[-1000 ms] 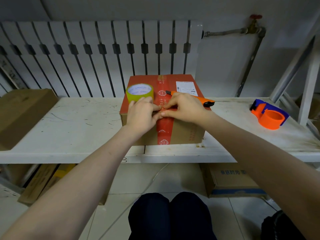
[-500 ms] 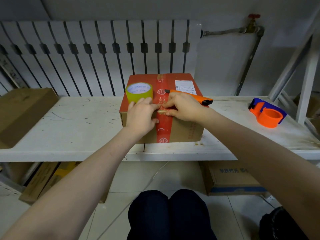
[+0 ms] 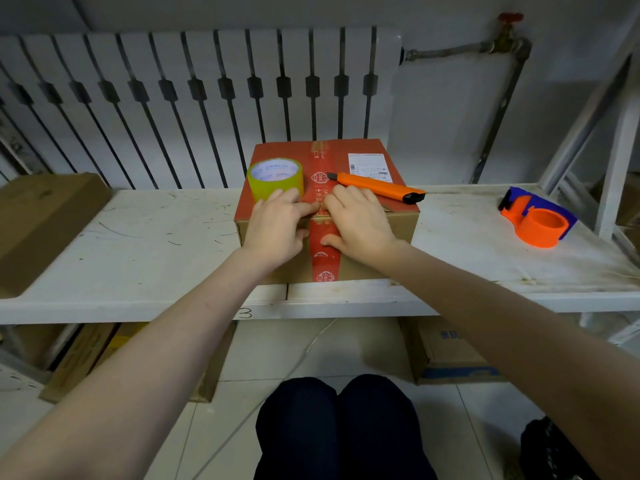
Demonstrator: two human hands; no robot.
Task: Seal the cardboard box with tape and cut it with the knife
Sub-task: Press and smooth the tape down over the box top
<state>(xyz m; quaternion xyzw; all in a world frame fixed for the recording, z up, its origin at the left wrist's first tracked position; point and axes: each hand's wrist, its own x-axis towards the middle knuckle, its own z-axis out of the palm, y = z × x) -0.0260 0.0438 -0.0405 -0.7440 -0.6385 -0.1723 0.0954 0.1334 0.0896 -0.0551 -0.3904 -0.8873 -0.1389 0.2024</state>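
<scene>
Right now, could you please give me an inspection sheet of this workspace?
Surface: white shelf, scuffed and marked.
Job's things: cardboard box with red tape strip down its middle; tape roll and orange knife lying on its top.
Clutter: orange and blue tape dispenser at right; brown box at left.
Grippers: left hand and right hand pressing the tape at the box's front edge.
Cables: thin white cord on the floor.
Surroundings: radiator, pipe with red valve, boxes below.
</scene>
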